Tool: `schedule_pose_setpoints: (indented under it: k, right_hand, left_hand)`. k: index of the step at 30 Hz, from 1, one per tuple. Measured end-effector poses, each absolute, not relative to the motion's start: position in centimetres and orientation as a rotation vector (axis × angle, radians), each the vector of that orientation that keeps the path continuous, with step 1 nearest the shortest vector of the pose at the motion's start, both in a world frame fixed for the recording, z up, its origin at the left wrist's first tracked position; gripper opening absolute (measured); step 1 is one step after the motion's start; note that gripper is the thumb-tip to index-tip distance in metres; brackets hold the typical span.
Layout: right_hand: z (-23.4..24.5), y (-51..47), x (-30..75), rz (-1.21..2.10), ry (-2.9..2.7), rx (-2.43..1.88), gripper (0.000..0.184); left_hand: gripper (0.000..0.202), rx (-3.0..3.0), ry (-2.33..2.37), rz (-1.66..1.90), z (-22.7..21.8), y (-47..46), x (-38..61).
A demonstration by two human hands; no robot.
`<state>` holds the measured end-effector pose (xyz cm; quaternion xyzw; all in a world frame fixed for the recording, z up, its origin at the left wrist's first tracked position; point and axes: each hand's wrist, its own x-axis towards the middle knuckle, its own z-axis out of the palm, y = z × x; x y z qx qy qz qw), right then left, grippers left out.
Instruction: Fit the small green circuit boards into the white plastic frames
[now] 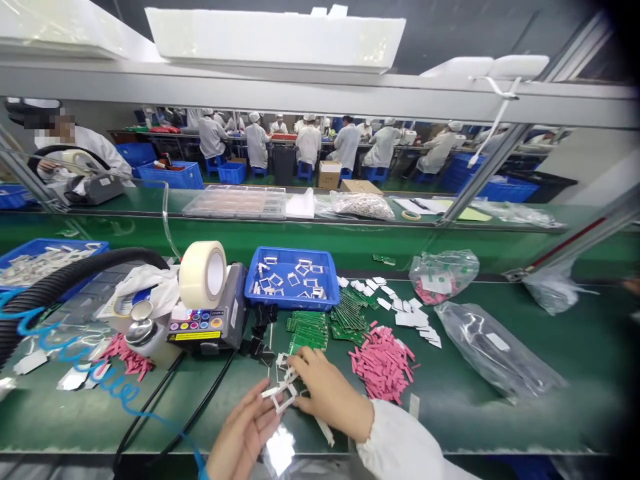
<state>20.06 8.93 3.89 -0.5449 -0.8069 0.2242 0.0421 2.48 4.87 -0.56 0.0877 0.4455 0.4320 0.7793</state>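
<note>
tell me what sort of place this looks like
Most likely an electronics assembly workshop: thin green circuit boards lie on the dark green workbench, near a heap of small pink strips, and people in white coats sit in a row in the background.

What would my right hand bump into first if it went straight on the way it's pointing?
Past the white frames at its fingers, your right hand would probably meet the black pieces first, though its height above the table is hard to judge.
</note>
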Motion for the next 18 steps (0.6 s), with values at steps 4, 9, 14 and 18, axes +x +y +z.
schedule_pose_setpoints:
  k: [4, 9, 14, 18]
  right_hand:
    - [5.3, 10.9, 25.4, 0.617, -2.319, -1.754, 0.034]
    - [4.0, 16.3, 31.8, 0.409, -2.048, -2.123, 0.047]
    - [1.1, 19.6, 31.8, 0.322, -1.921, -2.390, 0.085]
    - [-0.1, 20.3, 32.0, 0.331, -1.936, -2.478, 0.095]
  left_hand:
    - [0.072, 0.226, 0.990, 0.918, -0.4, 4.8, 1.9]
    - [0.069, 0.179, 0.999, 0.943, -0.4, 4.6, 0.9]
    - [0.071, 0.318, 1.089, 0.895, 0.6, 4.7, 0.6]
    - [0.069, 0.515, 1.314, 0.918, 1.2, 4.6, 0.0]
